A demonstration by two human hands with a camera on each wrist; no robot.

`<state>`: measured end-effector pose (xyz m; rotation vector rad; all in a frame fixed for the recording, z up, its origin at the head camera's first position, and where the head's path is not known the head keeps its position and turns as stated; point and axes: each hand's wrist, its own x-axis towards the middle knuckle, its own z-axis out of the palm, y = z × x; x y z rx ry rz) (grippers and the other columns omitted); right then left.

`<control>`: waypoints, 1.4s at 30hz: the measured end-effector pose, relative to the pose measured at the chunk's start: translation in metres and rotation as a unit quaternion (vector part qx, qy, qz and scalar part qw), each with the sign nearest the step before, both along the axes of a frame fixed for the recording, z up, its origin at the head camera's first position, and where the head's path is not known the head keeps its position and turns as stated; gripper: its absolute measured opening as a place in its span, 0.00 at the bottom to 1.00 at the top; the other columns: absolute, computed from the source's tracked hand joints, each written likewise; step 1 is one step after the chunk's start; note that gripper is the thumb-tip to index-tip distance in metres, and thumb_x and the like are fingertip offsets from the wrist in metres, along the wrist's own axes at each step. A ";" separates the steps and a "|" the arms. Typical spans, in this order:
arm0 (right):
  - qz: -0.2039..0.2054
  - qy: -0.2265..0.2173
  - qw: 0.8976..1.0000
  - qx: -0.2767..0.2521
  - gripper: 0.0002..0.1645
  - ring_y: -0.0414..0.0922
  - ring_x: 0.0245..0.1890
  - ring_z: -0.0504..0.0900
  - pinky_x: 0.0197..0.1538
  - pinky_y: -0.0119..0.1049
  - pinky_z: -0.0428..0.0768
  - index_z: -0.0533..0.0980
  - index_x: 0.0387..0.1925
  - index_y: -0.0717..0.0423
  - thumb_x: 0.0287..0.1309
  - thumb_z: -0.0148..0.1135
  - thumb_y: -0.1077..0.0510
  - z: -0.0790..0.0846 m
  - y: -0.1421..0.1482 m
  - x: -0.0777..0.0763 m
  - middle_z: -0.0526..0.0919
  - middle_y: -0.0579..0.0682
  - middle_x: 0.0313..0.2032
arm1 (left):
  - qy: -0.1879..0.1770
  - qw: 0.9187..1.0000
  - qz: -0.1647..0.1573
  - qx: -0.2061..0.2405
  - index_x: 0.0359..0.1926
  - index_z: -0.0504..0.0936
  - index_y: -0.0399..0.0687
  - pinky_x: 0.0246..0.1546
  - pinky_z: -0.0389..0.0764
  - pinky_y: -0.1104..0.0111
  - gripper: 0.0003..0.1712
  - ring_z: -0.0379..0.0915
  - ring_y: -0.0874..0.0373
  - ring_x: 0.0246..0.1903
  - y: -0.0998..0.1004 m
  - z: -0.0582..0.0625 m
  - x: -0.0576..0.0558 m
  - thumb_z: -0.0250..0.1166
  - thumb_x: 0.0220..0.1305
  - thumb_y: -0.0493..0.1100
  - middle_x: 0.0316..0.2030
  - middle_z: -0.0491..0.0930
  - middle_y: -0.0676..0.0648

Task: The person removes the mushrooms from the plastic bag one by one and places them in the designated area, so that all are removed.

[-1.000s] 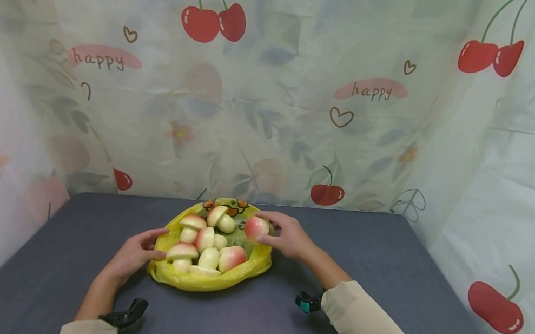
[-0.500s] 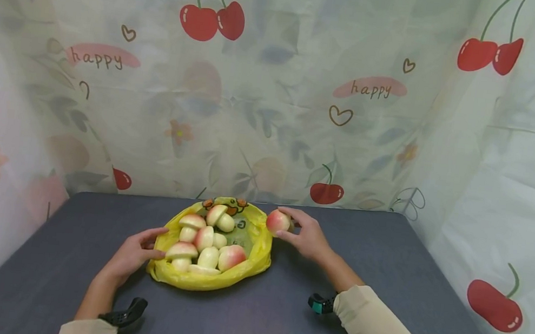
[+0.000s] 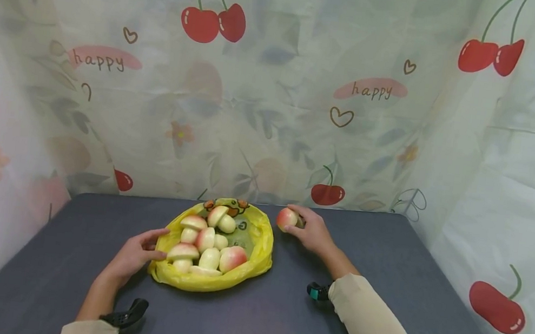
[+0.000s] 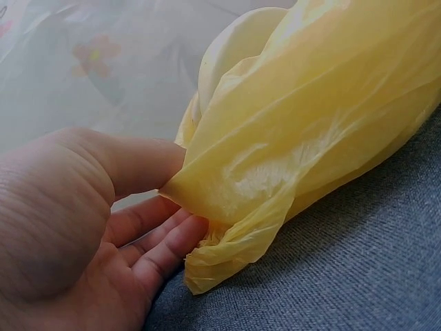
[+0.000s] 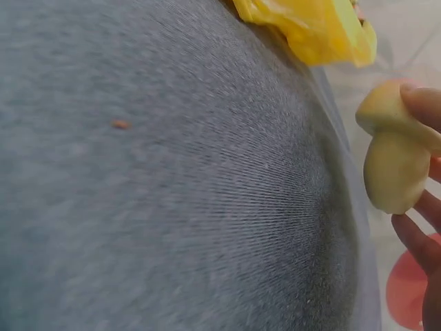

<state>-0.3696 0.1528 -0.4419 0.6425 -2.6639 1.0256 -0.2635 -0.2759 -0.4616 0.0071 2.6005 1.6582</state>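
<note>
A yellow plastic bag [image 3: 263, 253], its edge folded down like a bowl, sits on the table with several toy mushrooms [image 3: 209, 257] inside, pale with pink-tinged caps. The left hand [image 3: 132, 253] pinches the bag's left edge; in the left wrist view the thumb is on one side of the plastic [image 4: 255, 165] and the fingers on the other. Just right of the bag, the right hand [image 3: 312, 231] grips a single toy mushroom [image 3: 286, 219] with its pink cap facing left. The right wrist view shows this mushroom's pale stem [image 5: 394, 172] between thumb and fingers.
A dark grey cloth-covered table [image 3: 250, 328] lies under both arms. Behind it and at both sides hang pale curtains [image 3: 276, 81] printed with cherries, hearts and flowers. Black bands [image 3: 127, 313] are worn on the wrists. A small reddish speck [image 5: 120, 124] lies on the cloth.
The right hand has lifted the toy mushroom out of the bag's right side and carried it to the right, past the rim. The left hand has stayed at the bag's left edge.
</note>
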 end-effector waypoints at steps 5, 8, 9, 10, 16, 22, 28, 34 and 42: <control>-0.017 -0.013 1.000 0.017 0.36 0.55 0.60 0.71 0.56 0.54 0.70 0.72 0.65 0.50 0.56 0.71 0.50 0.000 -0.002 -0.007 0.74 0.54 0.61 | 0.000 1.000 -0.002 0.002 0.70 0.65 0.41 0.49 0.74 0.60 0.39 0.70 0.44 0.54 0.001 0.000 0.000 0.69 0.60 0.40 0.64 0.65 0.33; -0.023 -0.014 0.999 0.027 0.36 0.55 0.61 0.71 0.57 0.54 0.69 0.71 0.65 0.51 0.56 0.70 0.49 -0.001 -0.004 -0.011 0.74 0.54 0.62 | 0.000 1.000 -0.002 0.001 0.70 0.65 0.41 0.49 0.74 0.60 0.39 0.70 0.44 0.54 0.001 0.000 -0.001 0.69 0.60 0.40 0.64 0.65 0.33; -0.025 -0.014 0.999 0.029 0.36 0.55 0.61 0.71 0.58 0.54 0.69 0.71 0.65 0.51 0.57 0.70 0.49 -0.001 -0.004 -0.012 0.74 0.54 0.62 | 0.000 1.000 -0.002 0.001 0.70 0.65 0.41 0.49 0.74 0.60 0.39 0.70 0.44 0.54 0.001 0.000 -0.001 0.69 0.60 0.40 0.64 0.65 0.33; -0.026 -0.013 0.999 0.031 0.35 0.55 0.61 0.71 0.58 0.54 0.69 0.71 0.65 0.51 0.57 0.70 0.49 -0.001 -0.005 -0.013 0.74 0.54 0.62 | 0.000 1.000 -0.002 0.001 0.70 0.65 0.41 0.49 0.74 0.60 0.38 0.70 0.45 0.54 0.001 0.000 -0.001 0.69 0.60 0.40 0.64 0.65 0.33; -0.033 -0.007 0.999 0.037 0.34 0.56 0.60 0.71 0.58 0.55 0.68 0.72 0.64 0.53 0.58 0.69 0.51 -0.002 -0.010 -0.018 0.75 0.56 0.61 | 0.000 1.000 0.001 0.000 0.70 0.65 0.42 0.49 0.75 0.61 0.38 0.70 0.45 0.53 0.001 -0.002 -0.003 0.69 0.60 0.40 0.64 0.66 0.34; -0.042 -0.012 0.998 0.039 0.33 0.55 0.61 0.70 0.59 0.54 0.67 0.72 0.64 0.52 0.58 0.69 0.50 -0.004 -0.012 -0.019 0.75 0.55 0.61 | 0.003 1.000 0.001 -0.001 0.70 0.66 0.41 0.49 0.75 0.61 0.38 0.70 0.45 0.53 0.001 -0.002 -0.004 0.69 0.60 0.39 0.64 0.66 0.34; -0.041 -0.014 0.998 0.039 0.34 0.56 0.61 0.70 0.59 0.54 0.67 0.72 0.64 0.53 0.58 0.68 0.50 -0.003 -0.015 -0.019 0.74 0.56 0.61 | 0.004 1.000 0.000 -0.002 0.70 0.66 0.41 0.49 0.75 0.60 0.37 0.71 0.44 0.54 0.001 -0.002 -0.003 0.68 0.60 0.39 0.64 0.66 0.33; -0.041 -0.022 0.998 0.048 0.35 0.56 0.61 0.70 0.59 0.54 0.67 0.71 0.65 0.53 0.58 0.68 0.49 -0.002 -0.017 -0.019 0.74 0.56 0.61 | 0.004 1.000 0.001 -0.004 0.70 0.66 0.41 0.50 0.75 0.59 0.37 0.71 0.44 0.54 0.000 -0.001 -0.002 0.68 0.61 0.39 0.65 0.65 0.33; -0.036 -0.028 0.998 0.050 0.36 0.57 0.61 0.70 0.58 0.55 0.68 0.70 0.66 0.54 0.58 0.68 0.48 -0.003 -0.018 -0.020 0.74 0.56 0.61 | 0.004 1.000 -0.001 -0.001 0.70 0.66 0.41 0.52 0.74 0.57 0.37 0.70 0.43 0.55 -0.001 -0.001 -0.001 0.68 0.61 0.39 0.65 0.64 0.33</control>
